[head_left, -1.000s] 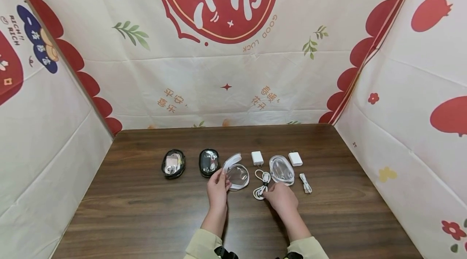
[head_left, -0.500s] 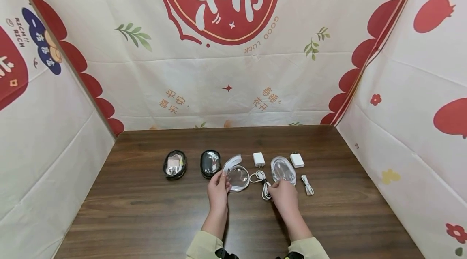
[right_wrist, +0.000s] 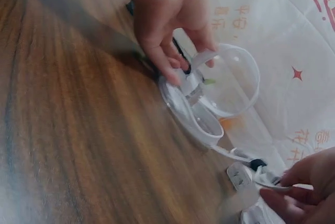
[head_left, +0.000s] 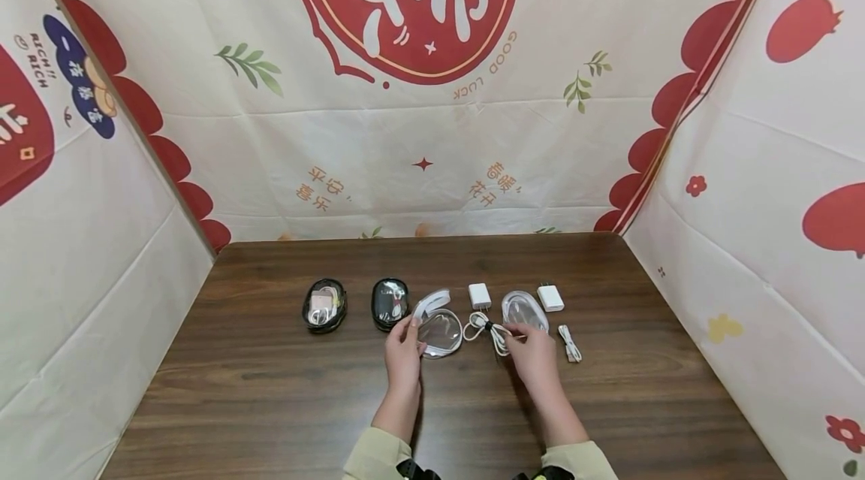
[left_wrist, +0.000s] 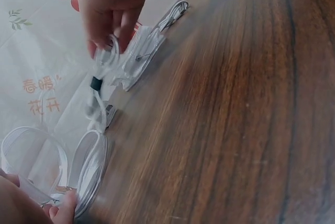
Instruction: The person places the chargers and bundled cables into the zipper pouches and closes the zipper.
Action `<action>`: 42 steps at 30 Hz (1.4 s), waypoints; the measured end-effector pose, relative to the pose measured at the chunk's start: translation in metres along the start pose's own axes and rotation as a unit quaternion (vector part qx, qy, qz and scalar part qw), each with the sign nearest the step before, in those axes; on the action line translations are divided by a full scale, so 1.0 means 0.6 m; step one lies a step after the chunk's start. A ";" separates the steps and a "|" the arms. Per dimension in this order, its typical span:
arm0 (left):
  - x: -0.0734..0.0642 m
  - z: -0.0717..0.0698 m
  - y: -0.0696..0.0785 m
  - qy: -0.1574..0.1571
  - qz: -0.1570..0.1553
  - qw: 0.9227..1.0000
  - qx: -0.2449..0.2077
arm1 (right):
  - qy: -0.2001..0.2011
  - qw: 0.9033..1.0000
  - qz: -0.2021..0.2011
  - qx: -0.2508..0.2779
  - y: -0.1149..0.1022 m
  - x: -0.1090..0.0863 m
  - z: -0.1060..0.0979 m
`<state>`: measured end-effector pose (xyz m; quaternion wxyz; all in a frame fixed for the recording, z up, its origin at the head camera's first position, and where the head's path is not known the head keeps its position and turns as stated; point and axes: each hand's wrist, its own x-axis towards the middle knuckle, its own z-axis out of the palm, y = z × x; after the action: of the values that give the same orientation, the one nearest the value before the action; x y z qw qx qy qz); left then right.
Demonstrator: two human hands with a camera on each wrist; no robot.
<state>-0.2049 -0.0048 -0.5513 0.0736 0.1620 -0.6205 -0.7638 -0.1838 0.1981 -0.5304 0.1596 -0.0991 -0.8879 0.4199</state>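
My left hand (head_left: 402, 356) pinches the rim of a clear oval zip pouch (head_left: 441, 333) with white trim. Its lid stands raised, and no contents show inside. Between finger and thumb of my right hand (head_left: 537, 360) is one end of a coiled white cable (head_left: 478, 320), bound in the middle by a black tie (left_wrist: 97, 84). In the left wrist view the cable hangs from the fingertips, clear of the wood. Its other end lies close to the pouch's right side. Behind the cable stands a white charger plug (head_left: 479, 296).
A second clear pouch (head_left: 523, 309) lies just beyond my right hand, partly covered by it. Further right are another white charger (head_left: 550, 297) and a small bundled white cable (head_left: 569, 344). Two black-rimmed pouches (head_left: 324, 306) with things inside sit left on the wooden table (head_left: 284, 405).
My right hand has raised the white cable and turned it so its free end points left toward the pouch. The left hand keeps its grip in nearly the same place.
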 end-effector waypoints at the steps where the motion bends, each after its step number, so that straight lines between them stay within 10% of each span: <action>1: 0.002 0.001 -0.003 0.003 0.001 1.000 0.005 | 0.014 1.000 -0.002 0.011 -0.001 0.001 -0.001; 10: 0.005 -0.005 -0.009 -0.010 0.013 1.000 0.020 | 0.110 0.987 -0.025 0.112 -0.011 0.003 -0.008; 25: -0.003 -0.007 0.018 -0.110 0.002 0.993 0.042 | -0.024 0.981 0.024 0.193 -0.020 0.001 0.019; 42: 0.006 0.001 0.001 -0.098 0.030 0.990 0.094 | -0.089 0.973 0.031 0.211 -0.022 -0.010 0.054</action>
<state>-0.2085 -0.0052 -0.5512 0.0202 0.0742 -0.6982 -0.7117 -0.1907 0.1646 -0.5409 0.0841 -0.0525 -0.7862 0.6100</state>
